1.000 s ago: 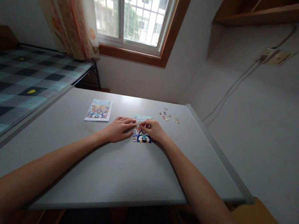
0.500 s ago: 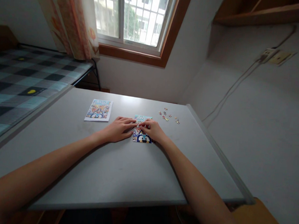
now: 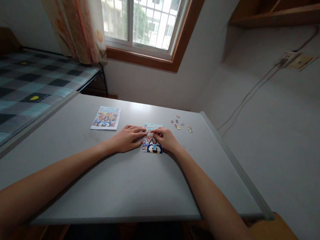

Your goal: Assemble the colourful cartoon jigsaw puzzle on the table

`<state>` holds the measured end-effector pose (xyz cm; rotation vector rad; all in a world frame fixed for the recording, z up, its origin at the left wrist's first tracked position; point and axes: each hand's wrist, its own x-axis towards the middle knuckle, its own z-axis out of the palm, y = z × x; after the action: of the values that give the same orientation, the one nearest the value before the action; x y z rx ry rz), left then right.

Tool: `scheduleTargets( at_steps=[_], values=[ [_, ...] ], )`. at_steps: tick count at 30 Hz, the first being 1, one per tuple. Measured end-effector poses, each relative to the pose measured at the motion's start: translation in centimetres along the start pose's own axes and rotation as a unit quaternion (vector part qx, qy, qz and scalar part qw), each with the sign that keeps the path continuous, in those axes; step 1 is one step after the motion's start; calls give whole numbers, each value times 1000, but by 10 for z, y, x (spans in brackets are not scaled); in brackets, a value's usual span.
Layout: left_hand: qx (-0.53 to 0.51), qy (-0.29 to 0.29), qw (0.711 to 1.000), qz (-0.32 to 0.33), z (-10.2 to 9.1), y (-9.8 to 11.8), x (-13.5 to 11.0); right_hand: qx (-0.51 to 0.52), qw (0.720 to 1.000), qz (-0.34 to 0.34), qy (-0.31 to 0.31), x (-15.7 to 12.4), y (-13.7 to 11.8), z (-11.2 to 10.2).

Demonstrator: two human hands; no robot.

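Observation:
A nearly assembled jigsaw puzzle (image 3: 154,148) lies flat on the grey table, with light blue lettering at the top and a blue dog face at the bottom. My left hand (image 3: 129,137) rests palm down beside it, fingers stretched out and their tips on its left edge. Over the puzzle's right half, my right hand (image 3: 166,138) has thumb and forefinger drawn together in a pinch above the upper middle. What looks like a small puzzle piece is at those fingertips, mostly hidden by them. Part of the puzzle's right side is covered by this hand.
Several loose puzzle pieces (image 3: 178,127) are scattered at the back right of the table (image 3: 124,189). A printed picture sheet (image 3: 105,118) with the same design lies at the back left. Beyond are a bed (image 3: 41,78), a window (image 3: 151,23) and a wall socket (image 3: 299,61).
The fingertips of my right hand have shifted slightly to the right over the puzzle. My left hand keeps its place at the left edge.

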<state>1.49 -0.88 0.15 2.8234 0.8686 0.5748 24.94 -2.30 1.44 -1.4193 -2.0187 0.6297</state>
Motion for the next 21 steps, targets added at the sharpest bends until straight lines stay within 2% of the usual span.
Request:
scheduleTargets(
  at_steps=[10,21],
  values=[
    [-6,2,1000,-2,-1,1,0,-14,1000,-14,-7,-2,-6,1],
    [0,3,1000,2,0,1,1,-18,1000,-23,-10,-1,0,3]
  ],
)
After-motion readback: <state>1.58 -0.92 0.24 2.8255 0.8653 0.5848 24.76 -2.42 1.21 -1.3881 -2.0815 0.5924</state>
